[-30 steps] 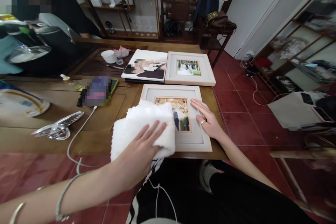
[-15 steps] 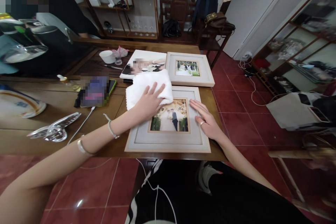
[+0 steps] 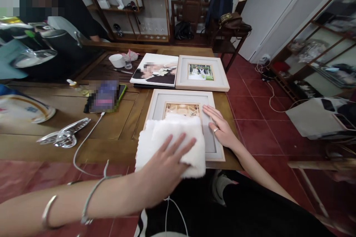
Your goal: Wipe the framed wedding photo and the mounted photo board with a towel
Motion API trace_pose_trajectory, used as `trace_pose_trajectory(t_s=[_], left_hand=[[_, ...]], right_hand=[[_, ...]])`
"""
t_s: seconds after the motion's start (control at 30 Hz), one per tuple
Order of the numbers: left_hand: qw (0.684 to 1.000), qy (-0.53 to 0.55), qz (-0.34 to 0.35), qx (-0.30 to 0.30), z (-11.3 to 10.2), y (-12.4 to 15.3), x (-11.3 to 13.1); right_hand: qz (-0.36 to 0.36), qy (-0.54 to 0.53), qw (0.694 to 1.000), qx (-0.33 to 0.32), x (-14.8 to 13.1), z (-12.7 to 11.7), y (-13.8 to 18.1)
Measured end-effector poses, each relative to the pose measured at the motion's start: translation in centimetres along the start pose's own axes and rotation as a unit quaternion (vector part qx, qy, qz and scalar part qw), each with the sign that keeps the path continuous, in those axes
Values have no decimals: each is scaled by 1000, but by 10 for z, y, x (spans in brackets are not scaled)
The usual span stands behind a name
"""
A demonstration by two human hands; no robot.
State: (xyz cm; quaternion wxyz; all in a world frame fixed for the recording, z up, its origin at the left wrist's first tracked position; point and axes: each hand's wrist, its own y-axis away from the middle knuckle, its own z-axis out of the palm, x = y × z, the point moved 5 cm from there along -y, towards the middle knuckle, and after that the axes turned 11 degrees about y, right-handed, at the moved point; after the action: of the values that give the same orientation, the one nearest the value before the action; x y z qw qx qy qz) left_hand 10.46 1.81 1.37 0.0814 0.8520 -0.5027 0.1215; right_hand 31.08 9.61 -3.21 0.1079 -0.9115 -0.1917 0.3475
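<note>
A picture frame (image 3: 153,103) with a pale wood border and a wedding photo lies flat at the table's near edge. My left hand (image 3: 169,164) holds a folded white cloth (image 3: 164,133) with its fingers spread on top. The cloth covers the frame's lower left part and most of the photo, and hangs past the near edge. On the frame's right side rests my right hand (image 3: 221,127), fingers stretched out flat and a ring on one of them. Beyond lie a second photo frame (image 3: 222,76) and a white-covered wedding picture (image 3: 157,70).
To the left on the wooden table (image 3: 122,118) are a phone (image 3: 104,96) on a white cable, a shiny metal ornament (image 3: 64,133) and a dropper bottle (image 3: 78,88). A white cup (image 3: 117,60) stands farther back. A person in dark clothes (image 3: 78,14) is across the table.
My left hand has drawn the cloth toward me, from the frame's upper left down over its near edge. The picture behind is uncovered now. My right hand has stayed on the frame.
</note>
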Motion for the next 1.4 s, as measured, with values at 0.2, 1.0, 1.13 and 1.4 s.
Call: trace_pose_trajectory(t_s=[0.2, 1.0, 1.13, 1.4], left_hand=[[987, -71, -116, 82, -17, -60, -94], [997, -63, -49, -12, -4, -64, -34], [998, -34, -58, 20, -18, -95, -68], [999, 28, 27, 35, -38, -137, -83]], right_hand=[[-4, 0, 1000, -5, 1, 0, 1], [1, -7, 1000, 10, 1, -1, 0], [-8, -4, 1000, 19, 6, 1, 2], [1, 9, 1000, 16, 11, 3, 3]])
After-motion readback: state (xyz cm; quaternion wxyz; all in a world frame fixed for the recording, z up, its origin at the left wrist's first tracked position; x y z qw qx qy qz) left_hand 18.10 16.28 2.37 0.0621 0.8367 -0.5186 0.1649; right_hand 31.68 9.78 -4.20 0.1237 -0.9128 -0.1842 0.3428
